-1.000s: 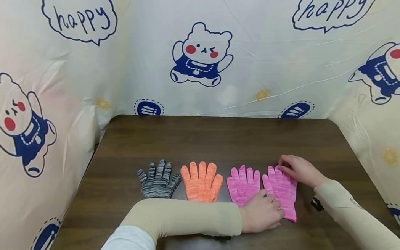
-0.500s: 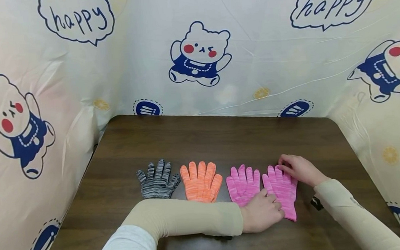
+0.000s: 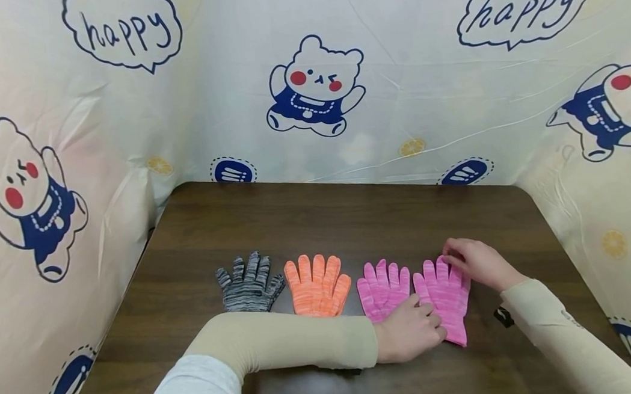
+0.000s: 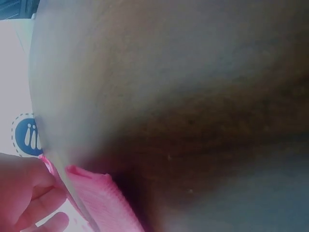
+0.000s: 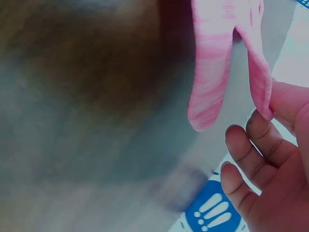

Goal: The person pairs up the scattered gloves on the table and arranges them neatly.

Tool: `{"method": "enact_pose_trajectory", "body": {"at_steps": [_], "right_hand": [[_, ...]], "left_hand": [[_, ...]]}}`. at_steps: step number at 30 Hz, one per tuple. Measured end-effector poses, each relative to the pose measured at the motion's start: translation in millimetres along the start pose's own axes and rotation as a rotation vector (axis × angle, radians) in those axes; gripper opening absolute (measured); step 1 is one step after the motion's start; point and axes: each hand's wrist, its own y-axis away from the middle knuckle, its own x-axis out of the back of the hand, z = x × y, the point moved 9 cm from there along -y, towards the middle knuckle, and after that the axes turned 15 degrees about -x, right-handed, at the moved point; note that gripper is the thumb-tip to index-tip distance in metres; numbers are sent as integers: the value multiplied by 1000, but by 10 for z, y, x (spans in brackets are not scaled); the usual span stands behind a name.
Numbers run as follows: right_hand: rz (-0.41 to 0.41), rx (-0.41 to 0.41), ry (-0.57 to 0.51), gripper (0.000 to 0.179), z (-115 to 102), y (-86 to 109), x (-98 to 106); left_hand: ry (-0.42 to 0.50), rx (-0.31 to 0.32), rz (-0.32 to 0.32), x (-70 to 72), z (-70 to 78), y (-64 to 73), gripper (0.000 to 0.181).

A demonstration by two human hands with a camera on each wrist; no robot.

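Four knit gloves would be too many to list as one, so by colour: in the head view a pink glove [image 3: 445,294] lies at the right of a row, between my hands. My right hand [image 3: 479,263] pinches a fingertip of it from the upper right; the right wrist view shows that glove finger [image 5: 260,89] between thumb and finger. Low on its left side, my left hand [image 3: 409,331] grips the edge near the cuff. In the left wrist view the cuff [image 4: 104,195] stands off the table beside the fingers [image 4: 46,205]. A second pink glove [image 3: 382,289] lies just left, partly under my left hand.
An orange glove [image 3: 317,287] and a grey-black striped glove [image 3: 249,285] lie farther left, their lower ends hidden behind my left sleeve [image 3: 297,340]. The brown wooden table [image 3: 349,213] is bordered by a printed curtain [image 3: 396,95].
My right hand has shifted slightly up and right, drawing the right pink glove a little the same way. My left hand has moved slightly up and left.
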Motion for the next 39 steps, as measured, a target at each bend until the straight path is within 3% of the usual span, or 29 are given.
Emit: {"method": "enact_pose_trajectory", "body": {"at_steps": [15,23,39], "right_hand": [[110,139,43,11,-413,70,257],[145,195,54,10,-597,75,230],[141,300,29,11,-969,59,137]], "left_hand": [[-74,-32,62,102,-4,242,20],[-78,-41,46,114,14,396,18],[-101,-45,86,198,96,681,17]]}}
